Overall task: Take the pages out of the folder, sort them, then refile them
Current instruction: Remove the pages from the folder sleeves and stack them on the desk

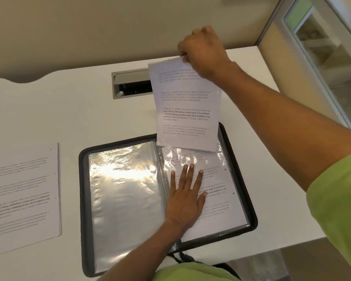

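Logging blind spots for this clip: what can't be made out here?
Head view:
- page: print blurred, unreadable.
- right hand: its fingers on the page's top edge mostly hidden by the hand's back.
- stack: cut by the left edge; sheet count unclear.
- sleeve: glare and the left hand cover its sheet.

Our left hand [185,196] flat, palm down, fingers straight and slightly spread, tips toward 12 o'clock; bare forearm enters from 7 o'clock. Our right hand [203,51] raised at 12 o'clock, back toward us, fingers curled, pinching top corner of white printed paper sheet [186,110]. Right forearm bare, stretched from 4 o'clock; lime-green short sleeve [336,199] on upper arm.
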Demonstrator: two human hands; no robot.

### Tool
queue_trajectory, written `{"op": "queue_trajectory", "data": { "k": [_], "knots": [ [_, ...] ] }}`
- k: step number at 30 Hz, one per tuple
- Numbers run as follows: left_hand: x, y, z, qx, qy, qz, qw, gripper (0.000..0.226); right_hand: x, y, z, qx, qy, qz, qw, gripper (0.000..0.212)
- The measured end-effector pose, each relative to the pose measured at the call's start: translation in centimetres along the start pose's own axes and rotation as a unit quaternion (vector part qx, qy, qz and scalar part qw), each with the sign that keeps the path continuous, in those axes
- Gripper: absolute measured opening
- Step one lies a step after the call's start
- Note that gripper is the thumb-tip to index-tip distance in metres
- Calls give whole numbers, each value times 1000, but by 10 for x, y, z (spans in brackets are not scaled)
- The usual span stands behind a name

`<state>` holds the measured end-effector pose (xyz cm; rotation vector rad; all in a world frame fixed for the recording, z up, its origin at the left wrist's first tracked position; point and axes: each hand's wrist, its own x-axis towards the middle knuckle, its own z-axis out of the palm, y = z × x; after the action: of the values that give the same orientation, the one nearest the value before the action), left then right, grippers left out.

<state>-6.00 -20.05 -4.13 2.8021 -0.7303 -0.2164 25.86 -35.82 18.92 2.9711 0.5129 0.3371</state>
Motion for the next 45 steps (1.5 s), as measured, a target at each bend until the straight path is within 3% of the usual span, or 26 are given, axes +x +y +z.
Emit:
{"op": "queue_trajectory", "data": {
  "k": [6, 9, 11, 15, 18, 20, 24, 26, 29, 32, 35, 38, 42, 45],
  "knots": [
    [-1, -3, -1, -26, 23, 11, 999, 65, -9, -4, -53, 17, 68, -15, 997, 12],
    [4, -14, -18, -146, 74, -18, 986, 63, -27, -23, -76, 16, 58, -39, 997, 9],
    [12, -26, -47, -254, 148, -72, 953, 65, -42, -38, -92, 16, 49, -46, 998, 5],
    [30, -62, -124, -413, 274, -197, 845, 80, -75, -70, -120, 35, 50, -45, 997, 6],
    [38, -95, -165, -439, 315, -198, 818, 88, -98, -93, -137, 59, 49, -38, 996, 5],
    [38, -115, -178, -439, 324, -184, 818, 79, -109, -106, -148, 71, 40, -30, 996, 6],
    [23, -142, -191, -475, 323, -141, 806, 41, -124, -127, -167, 87, 16, -29, 996, 11],
    [7, -145, -198, -517, 314, -128, 786, 34, -129, -132, -171, 131, 31, -22, 991, 13],
    [-18, -147, -210, -572, 307, -122, 751, 21, -137, -132, -159, 258, 119, 40, 958, 31],
    [-38, -165, -209, -602, 305, -156, 721, 18, -146, -140, -127, 392, 167, 166, 889, 52],
    [-60, -190, -207, -622, 307, -188, 696, 23, -154, -173, -87, 509, 91, 277, 810, 59],
    [-86, -223, -206, -633, 305, -227, 674, 20, -161, -225, -43, 600, -22, 304, 740, 49],
    [-121, -275, -198, -618, 265, -281, 685, 17, -159, -297, 7, 588, -36, 299, 751, 12],
    [-152, -309, -193, -598, 251, -335, 683, 16, -149, -347, 23, 586, -66, 314, 744, 4]
  ]
}}
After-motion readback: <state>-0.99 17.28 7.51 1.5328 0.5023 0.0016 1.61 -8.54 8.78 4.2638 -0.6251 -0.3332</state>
